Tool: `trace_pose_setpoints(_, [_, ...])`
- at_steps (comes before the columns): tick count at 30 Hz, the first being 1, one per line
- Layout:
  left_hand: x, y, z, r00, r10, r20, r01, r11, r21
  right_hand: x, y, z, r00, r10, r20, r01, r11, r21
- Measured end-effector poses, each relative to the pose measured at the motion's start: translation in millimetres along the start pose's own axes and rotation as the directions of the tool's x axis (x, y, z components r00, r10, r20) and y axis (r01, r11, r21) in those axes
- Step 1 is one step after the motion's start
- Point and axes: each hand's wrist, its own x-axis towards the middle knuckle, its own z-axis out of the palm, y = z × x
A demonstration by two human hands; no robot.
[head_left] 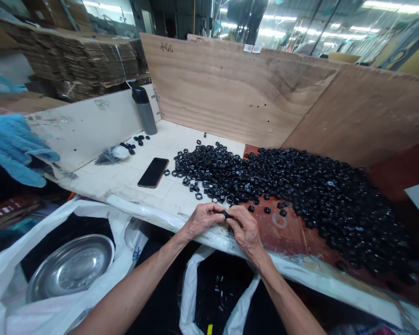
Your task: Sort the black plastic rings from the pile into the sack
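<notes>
A heap of small black plastic rings (pixel 293 200) spreads across the bench (pixel 125 195) from eleven to three o'clock of the hands. The left hand (pixel 204 221) and right hand (pixel 244 230) meet at the bench's near edge, fingers (pixel 214 213) curled and pressed close, pinching one black ring (pixel 225 214) between them.

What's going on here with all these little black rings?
A person is pinching a small black ring between their left hand and right hand, at the edge of a bench. A large heap of similar black rings spreads across the bench, backed by plywood boards. A phone lies beside the heap.
</notes>
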Motion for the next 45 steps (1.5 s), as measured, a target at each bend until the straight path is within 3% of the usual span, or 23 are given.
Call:
trace_pose_setpoints(4, [-0.3,-3.4,2.5,0.993,0.113,-0.032,-0.113,0.993,-0.017,-0.3,-0.3,4.4,0.982,0.188,-0.034,-0.185,0.981,0.066])
trace_pose_setpoints(8, [-1.0,-4.4,4.8,0.980,0.191,-0.049,-0.187,0.980,0.070,-3.0,3.6,15.0,0.914,0.383,-0.135,-0.363,0.919,0.153])
trace_pose_setpoints(10, [-1.1,-3.3,3.7,0.988,0.140,-0.058,-0.136,0.989,0.063,-4.9,5.9,17.8,0.922,0.355,-0.157,-0.337,0.932,0.130])
trace_pose_setpoints(13, [-1.0,-1.8,0.7,0.999,0.026,-0.033,-0.026,1.000,0.001,-6.9,8.2,16.0,0.980,0.169,-0.105,-0.171,0.985,-0.009])
trace_pose_setpoints(15, [-0.9,-1.6,-0.2,1.000,0.008,-0.020,-0.009,1.000,-0.015,-7.6,10.0,13.1,0.988,0.130,-0.083,-0.134,0.990,-0.049])
trace_pose_setpoints(19, [-0.9,-1.9,2.6,0.993,0.120,-0.021,-0.120,0.992,0.039,-10.0,13.1,11.7,0.974,0.174,-0.147,-0.192,0.974,-0.121])
trace_pose_setpoints(22, [-1.0,-1.9,5.1,0.978,0.207,-0.013,-0.205,0.974,0.097,-13.5,10.0,13.8,0.972,0.196,-0.130,-0.215,0.963,-0.163])
trace_pose_setpoints(30, [-2.9,-1.3,5.0,0.969,0.246,0.033,-0.248,0.957,0.151,-16.2,-1.5,6.2,0.988,0.148,-0.047,-0.154,0.965,-0.213])
trace_pose_setpoints(35, [-2.8,-1.7,4.8,0.948,0.314,0.046,-0.316,0.918,0.242,-14.8,-0.3,5.5,0.975,0.222,-0.027,-0.219,0.923,-0.315])
trace_pose_setpoints(39, [-2.8,-0.7,5.1,0.954,0.295,0.057,-0.300,0.926,0.229,-20.5,0.9,6.0,0.949,0.302,-0.086,-0.312,0.938,-0.147])
trace_pose_setpoints(41, [-3.0,0.2,5.4,0.956,0.287,0.064,-0.294,0.929,0.222,-23.3,2.4,5.2,0.954,0.288,-0.089,-0.293,0.954,-0.058])
trace_pose_setpoints(45, [-3.1,1.0,5.4,0.953,0.295,0.067,-0.302,0.923,0.237,-23.9,4.6,3.6,0.964,0.262,-0.042,-0.264,0.964,-0.038])
